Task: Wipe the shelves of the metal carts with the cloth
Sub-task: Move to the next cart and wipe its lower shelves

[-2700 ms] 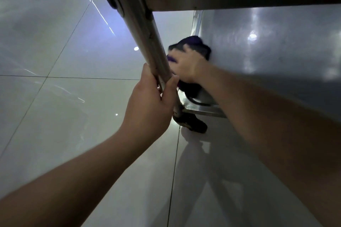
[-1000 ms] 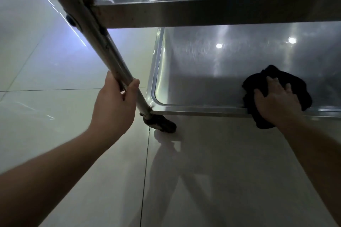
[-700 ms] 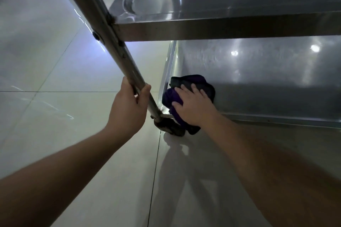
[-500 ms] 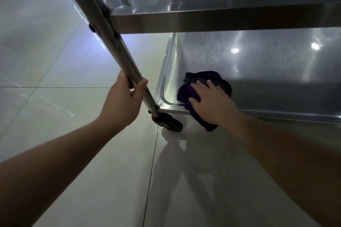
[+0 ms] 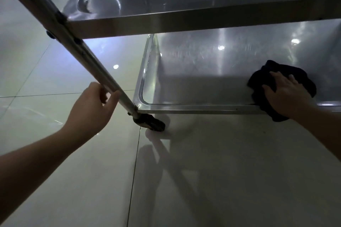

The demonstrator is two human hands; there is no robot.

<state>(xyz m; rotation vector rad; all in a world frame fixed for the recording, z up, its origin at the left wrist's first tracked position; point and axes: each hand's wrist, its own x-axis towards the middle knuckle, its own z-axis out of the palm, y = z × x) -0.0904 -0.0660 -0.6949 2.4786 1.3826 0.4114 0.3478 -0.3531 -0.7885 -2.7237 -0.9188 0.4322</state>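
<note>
Since half a second ago, the right hand point(image 5: 287, 96) and the dark cloth point(image 5: 262, 81) under it have slid along the front edge of the bottom shelf point(image 5: 193, 83), from near the shelf's left front corner to its right part. The left hand point(image 5: 92, 108) has stayed on the cart's leg point(image 5: 88, 57), in about the same spot just above the shelf's left front corner.

The right hand lies flat on the cloth, palm down, with its fingers point(image 5: 276, 77) straight and slightly spread, pressing rather than gripping. The cloth is bunched beneath the palm. It shows past the fingertips toward the back of the shelf, on both sides of the hand, and below the wrist, where a fold hangs over the shelf's front rim. Most of the cloth lies on the shelf surface just inside that rim.

The left hand's fingers are curled round the slanting metal leg from behind, with the thumb on the near side, so the leg runs through the grip. Below the hand the leg meets the bottom shelf's left front corner and ends at a black wheel point(image 5: 149, 121) standing on the pale tiled floor point(image 5: 73, 180).

Above the bottom shelf, the upper shelf point(image 5: 184, 22) crosses the top of the view, with its front edge a dull band and its shiny surface catching streaks of light. The bottom shelf also reflects several bright spots of ceiling light toward its back edge. Shadows of the cart's leg and shelf fall on the floor in front of the wheel.
</note>
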